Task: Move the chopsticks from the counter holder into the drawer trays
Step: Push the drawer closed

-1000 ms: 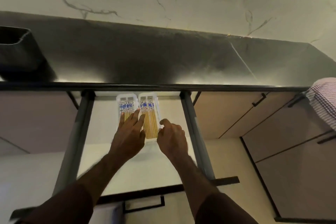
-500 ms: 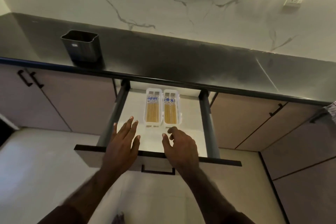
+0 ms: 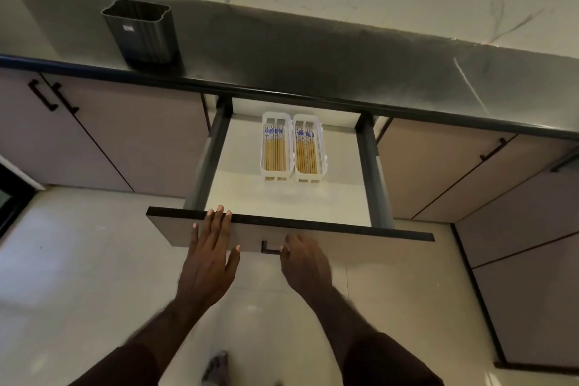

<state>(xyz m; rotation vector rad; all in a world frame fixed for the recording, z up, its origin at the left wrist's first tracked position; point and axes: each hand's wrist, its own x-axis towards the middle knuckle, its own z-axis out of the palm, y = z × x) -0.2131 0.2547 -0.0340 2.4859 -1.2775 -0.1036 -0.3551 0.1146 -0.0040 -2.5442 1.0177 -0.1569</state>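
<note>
Two white trays, the left tray [image 3: 262,147] and the right tray [image 3: 322,150], lie side by side at the back of the pulled-out drawer [image 3: 344,207]. Each holds several wooden chopsticks [image 3: 275,153] with blue-patterned tops. The dark holder [image 3: 141,31] stands on the counter at the left, and nothing sticks out of its top. My left hand [image 3: 210,257] lies flat with fingers apart on the drawer front [image 3: 360,247], fingertips at its top edge. My right hand [image 3: 305,263] rests against the front beside the small black handle [image 3: 271,247], fingers curled under.
The dark counter [image 3: 313,63] runs across the view below a marble wall. Shut cabinet doors with black handles [image 3: 47,97] flank the drawer. Pale floor tiles lie below, and a dark appliance edge [image 3: 9,197] shows at far left.
Both hands have drawn back from the trays to the drawer front. The view has pulled back and shifted, so the holder now shows on the counter.
</note>
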